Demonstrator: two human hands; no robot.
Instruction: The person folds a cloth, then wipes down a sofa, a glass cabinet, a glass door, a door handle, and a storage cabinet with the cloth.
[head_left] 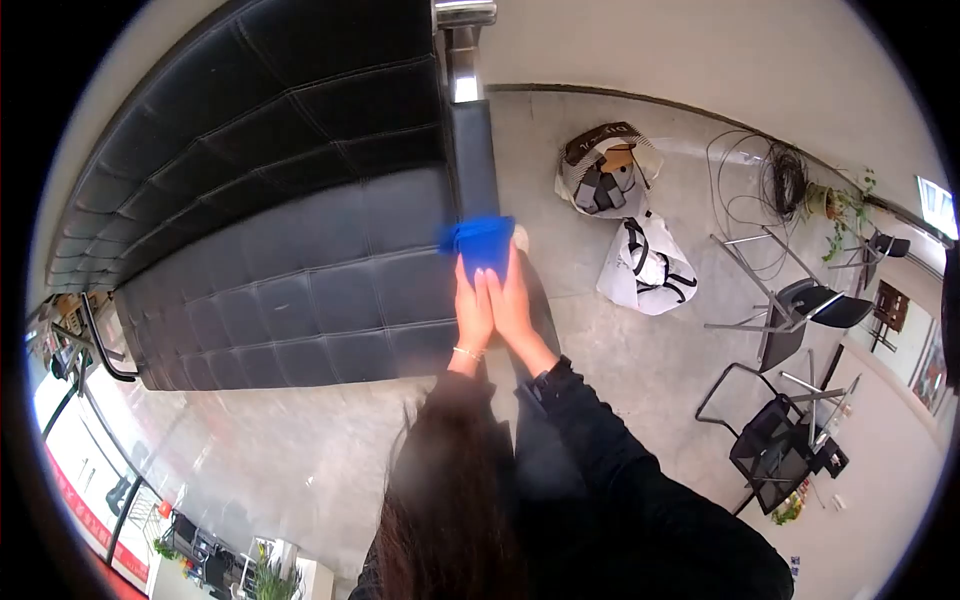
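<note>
A blue cloth [484, 246], folded and smeared by motion, is at the front end of the black sofa's armrest [474, 160]. My left hand [473, 312] and my right hand [511, 303] are side by side, both closed on the cloth's near edge. The thumbs lie close together on top, while most of the fingers are hidden under the cloth. I cannot tell whether the cloth touches the armrest. A bracelet circles my left wrist.
The tufted black sofa [290, 270] stretches to the left. Right of it, a bag of boxes [605, 175] and a white bag [648, 268] stand on the concrete floor. Coiled black cable [785, 180], a folding chair [800, 300] and a mesh chair [775, 450] are farther right.
</note>
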